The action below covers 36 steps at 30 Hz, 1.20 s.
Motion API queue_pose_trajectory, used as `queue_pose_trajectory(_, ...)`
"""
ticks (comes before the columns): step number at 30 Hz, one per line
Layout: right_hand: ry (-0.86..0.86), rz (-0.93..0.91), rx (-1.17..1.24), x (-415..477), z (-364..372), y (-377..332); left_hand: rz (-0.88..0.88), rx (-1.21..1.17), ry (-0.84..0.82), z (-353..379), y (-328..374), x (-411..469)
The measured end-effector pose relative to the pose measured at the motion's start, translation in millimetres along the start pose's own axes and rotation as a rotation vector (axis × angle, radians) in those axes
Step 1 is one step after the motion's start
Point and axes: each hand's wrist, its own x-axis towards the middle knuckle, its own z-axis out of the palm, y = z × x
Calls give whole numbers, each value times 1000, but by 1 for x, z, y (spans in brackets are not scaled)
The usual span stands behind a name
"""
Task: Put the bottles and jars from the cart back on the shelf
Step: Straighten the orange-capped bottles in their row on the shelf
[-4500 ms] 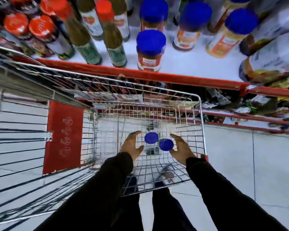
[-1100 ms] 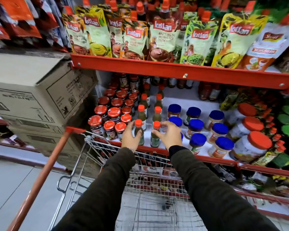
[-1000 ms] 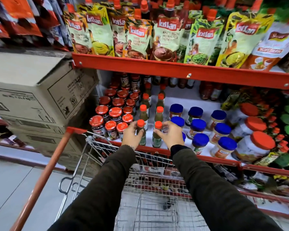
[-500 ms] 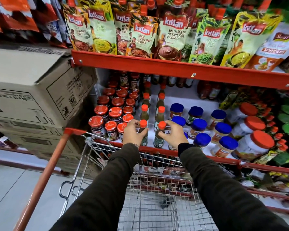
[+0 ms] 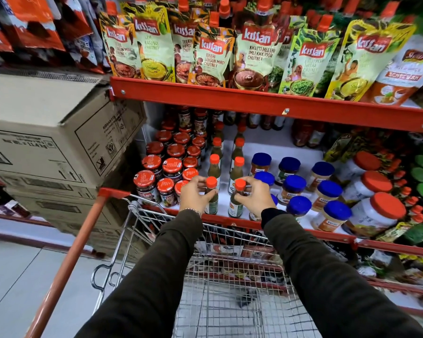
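**Green sauce bottles, front of the shelf**

Two slim green sauce bottles with orange caps: my left hand grips one, my right hand the other, both standing upright at the shelf edge above the cart.

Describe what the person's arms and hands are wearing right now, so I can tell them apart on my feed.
Both arms are covered by long, dark olive-brown sleeves of plain knit-like fabric, with no print or logo visible. The left hand is bare, with a thin silver chain bracelet at the wrist. The right hand is bare too, and its sleeve ends in a darker, nearly black cuff. No gloves or rings are visible.
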Motion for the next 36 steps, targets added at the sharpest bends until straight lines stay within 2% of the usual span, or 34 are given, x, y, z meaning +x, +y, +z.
queue_pose_trajectory(6, -30, -3, -12, 1, -2, -2, 25, 47, 29, 4, -2, 0)
queue_pose_trajectory(10, 76, 13, -28, 1, 0, 1, 72, 39, -85, -1, -4, -1)
queue_pose_trajectory(13, 66, 35, -20, 1, 1, 2, 28, -17, -123, -5, -6, -2)
queue_pose_trajectory(18, -19, 36, -5, 2, 0, 0, -20, -48, -76, -8, -4, 0)
queue_pose_trajectory(36, -127, 30, -34, 1, 0, -3, -44, 22, 72, 4, -6, -3)
